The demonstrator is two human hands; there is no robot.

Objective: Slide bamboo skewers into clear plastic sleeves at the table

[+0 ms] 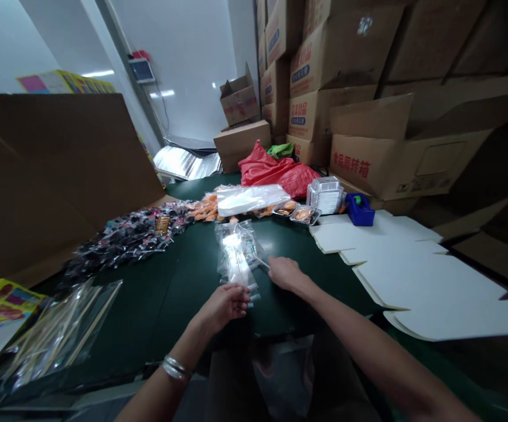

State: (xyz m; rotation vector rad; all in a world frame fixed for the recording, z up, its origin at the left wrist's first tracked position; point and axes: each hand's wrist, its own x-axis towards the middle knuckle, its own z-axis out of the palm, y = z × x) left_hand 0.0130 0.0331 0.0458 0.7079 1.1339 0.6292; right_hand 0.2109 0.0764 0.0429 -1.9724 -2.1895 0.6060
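A small pile of clear plastic bags [235, 249] lies on the dark green table [161, 310] in front of me. My left hand [228, 303] pinches the near end of a bag at the lower edge of this pile. To its right, my right hand [285, 273] is closed around a thin white stick [261, 261], whose far end points left towards the bags. Whether the stick's tip is inside a bag or just over it, I cannot tell.
Small dark wrapped packets [126, 243] are heaped at left, beside orange packets [205, 206] under a clear sheet stack [254, 199]. Bagged wooden sticks [67, 322] lie front left. Clear trays [324, 194], a blue tape dispenser [360, 210] and white card sheets [403, 252] are at right, near cartons [368, 161].
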